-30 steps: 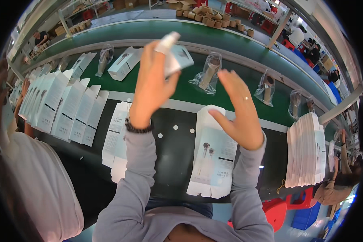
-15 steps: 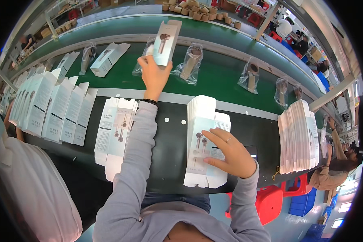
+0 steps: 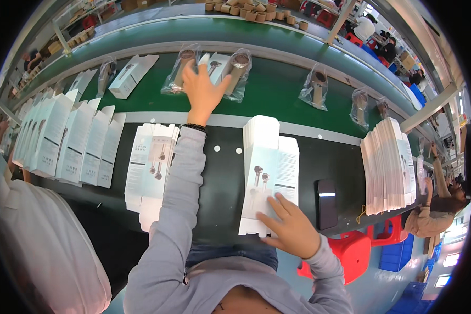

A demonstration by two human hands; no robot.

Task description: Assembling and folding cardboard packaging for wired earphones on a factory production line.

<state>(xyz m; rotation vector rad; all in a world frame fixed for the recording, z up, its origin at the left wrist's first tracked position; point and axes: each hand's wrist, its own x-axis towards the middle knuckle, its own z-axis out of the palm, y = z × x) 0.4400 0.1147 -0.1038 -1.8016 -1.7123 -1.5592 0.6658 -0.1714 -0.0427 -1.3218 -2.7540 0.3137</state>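
My left hand (image 3: 203,93) reaches over the green conveyor belt (image 3: 277,107), fingers spread and holding nothing. Just beyond the fingers a small pale-blue and white box (image 3: 217,65) lies on the belt, partly hidden by the hand. On either side of it rests a brown handheld device with a round head in a clear bag, one to the left (image 3: 182,68) and one to the right (image 3: 238,70). My right hand (image 3: 292,225) lies with fingers stretched over the lower part of a stack of flat folded cartons (image 3: 261,157), touching or just above the top one.
More flat cartons lie left (image 3: 150,162) and stand in a thick stack at right (image 3: 384,167). Formed boxes (image 3: 78,141) stand in a row at far left. A black phone (image 3: 327,206) lies on the black table. A person in a white top (image 3: 52,246) is close on my left.
My left hand has let go of the box, which now lies on the belt between the bagged devices. My right hand has slid down the carton stack, and the phone has come into full view.
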